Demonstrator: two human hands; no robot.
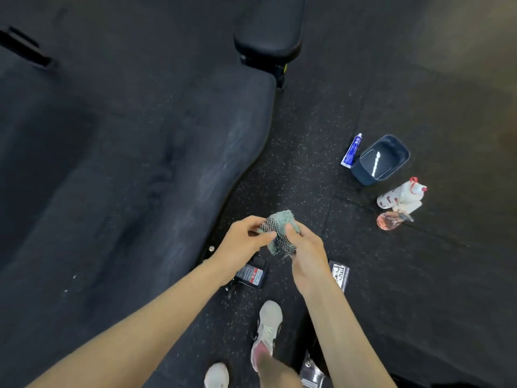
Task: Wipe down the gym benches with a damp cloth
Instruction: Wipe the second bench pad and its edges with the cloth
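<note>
A pale trainer with pink trim [267, 331] and a second pale trainer [216, 375] stand on the black speckled rubber floor [302, 169] at the 6 o'clock edge of the view. Both bare forearms extend from there toward the centre. The left hand [240, 242] and the right hand [307, 256] meet just below centre, and both grip the teal and grey knobbly cloth [277, 233]: fingers and thumbs of each hand are curled round the bunched fabric. The cloth is held over the floor, just beside the 3 o'clock edge of the large dark padded bench cushion [140, 177] and apart from it. Beneath the hands, two black printed label plates [250, 274] [340, 274] show on low frame parts. At 2 o'clock from the hands, well apart, stands a dark blue rectangular plastic tub [361, 175] with a reflective surface inside. A blue and white tube [352, 150] lies against its 10 o'clock side. A white spray bottle with red markings [400, 197] lies at the tub's 5 o'clock, touching a round pink translucent bottle [389, 221]. At 12 o'clock from the hands, farthest away, sits a smaller black padded cushion [268, 32].
</note>
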